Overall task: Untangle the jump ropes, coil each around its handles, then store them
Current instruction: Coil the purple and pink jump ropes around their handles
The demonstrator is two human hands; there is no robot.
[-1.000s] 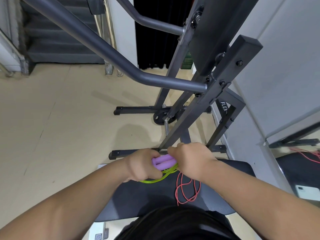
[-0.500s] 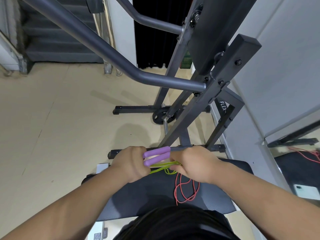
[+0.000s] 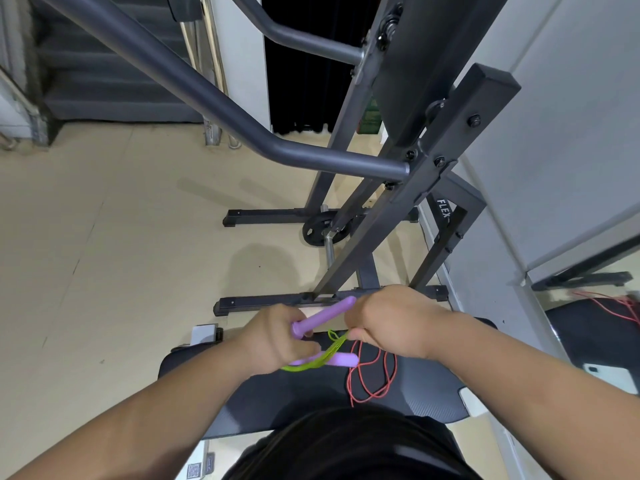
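Two smooth, rounded purple handles [image 3: 323, 315] sit between the hands above a dark, finely textured padded desk [image 3: 277, 393]. The left hand [image 3: 277, 336] is curled around the near ends of both handles; the upper one slants up toward the right hand [image 3: 388, 320], the lower one [image 3: 341, 359] lies flatter beneath. The right hand is closed, pinching a bunch of thin lime-green cord [image 3: 320, 355] that crosses the lower handle. A thin red rope [image 3: 372, 375] lies in loose loops on the desk, its upper end hidden under the right hand. The fingers of both hands are mostly hidden.
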